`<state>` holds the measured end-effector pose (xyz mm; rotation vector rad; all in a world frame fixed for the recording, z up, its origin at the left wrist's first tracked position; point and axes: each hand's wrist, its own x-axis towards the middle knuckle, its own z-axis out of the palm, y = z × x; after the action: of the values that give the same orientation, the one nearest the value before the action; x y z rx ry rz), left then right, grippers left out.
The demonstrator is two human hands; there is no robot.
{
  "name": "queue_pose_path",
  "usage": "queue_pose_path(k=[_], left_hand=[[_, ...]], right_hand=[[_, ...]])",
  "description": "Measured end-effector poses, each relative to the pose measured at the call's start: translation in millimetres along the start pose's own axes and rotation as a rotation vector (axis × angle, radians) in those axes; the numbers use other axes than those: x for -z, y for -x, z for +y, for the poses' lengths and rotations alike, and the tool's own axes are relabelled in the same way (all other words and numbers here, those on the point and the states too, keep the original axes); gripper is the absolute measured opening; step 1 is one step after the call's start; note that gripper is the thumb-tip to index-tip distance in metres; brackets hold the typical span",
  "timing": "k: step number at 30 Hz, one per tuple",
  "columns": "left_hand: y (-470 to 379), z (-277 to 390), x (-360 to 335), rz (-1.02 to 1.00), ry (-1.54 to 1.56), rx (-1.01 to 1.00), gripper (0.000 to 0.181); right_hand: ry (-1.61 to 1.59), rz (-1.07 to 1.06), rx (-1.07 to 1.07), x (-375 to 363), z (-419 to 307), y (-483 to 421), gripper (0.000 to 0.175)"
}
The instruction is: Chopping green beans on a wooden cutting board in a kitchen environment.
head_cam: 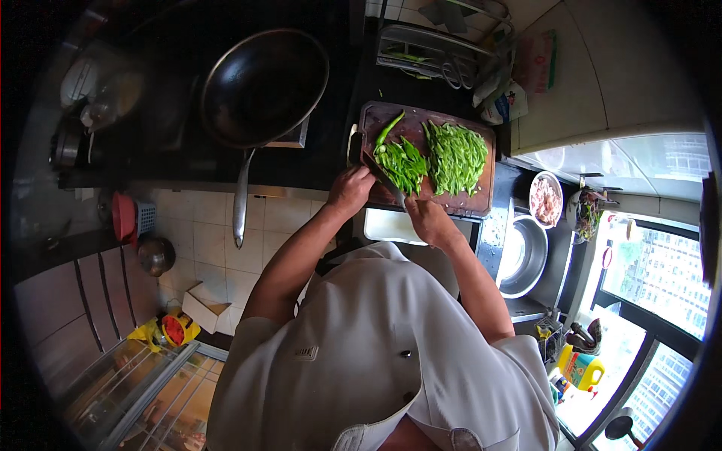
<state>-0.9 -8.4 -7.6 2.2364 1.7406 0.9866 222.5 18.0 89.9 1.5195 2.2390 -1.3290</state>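
My right hand (427,219) grips the handle of a kitchen knife (389,183), whose blade slants up and left over the near left part of a wooden cutting board (482,204). At the blade's far end is my left hand (351,190), its fingers bent by the board's left edge; whether they pinch the blade is hidden. Beside the blade lies a pile of sliced green peppers (407,164). One whole green pepper (389,129) lies above it. A larger heap of pale green shreds (458,158) covers the board's right half.
Left of the board, a wok (265,90) sits on the stove, its handle (241,203) jutting toward me. To the right are a bowl of cut raw meat (546,200) and a metal basin (527,259) in the sink. A white tray (392,225) lies below the board; a metal rack (423,48) stands behind.
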Motion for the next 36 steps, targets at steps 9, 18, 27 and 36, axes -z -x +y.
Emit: queue_pose_path(k=[9,18,27,36], left_hand=[[2.4,2.3,-6.1,-0.012,0.033,-0.018,0.015],[-11.5,6.7,5.5,0.057,0.116,0.088,0.018],[-2.0,-1.7,0.9,-0.014,-0.027,0.053,0.017],[-2.6,-3.4,0.5,-0.032,-0.034,0.033,0.008]], right_hand=[[-0.082,0.119,0.0,-25.0,10.0,-23.0,0.059],[-0.14,0.184,0.036,0.2,0.4,20.2,0.042],[-0.031,0.025,-0.119,-0.2,-11.0,30.3,0.043],[0.097,0.074,0.055,-32.6,14.9,-0.1,0.043]])
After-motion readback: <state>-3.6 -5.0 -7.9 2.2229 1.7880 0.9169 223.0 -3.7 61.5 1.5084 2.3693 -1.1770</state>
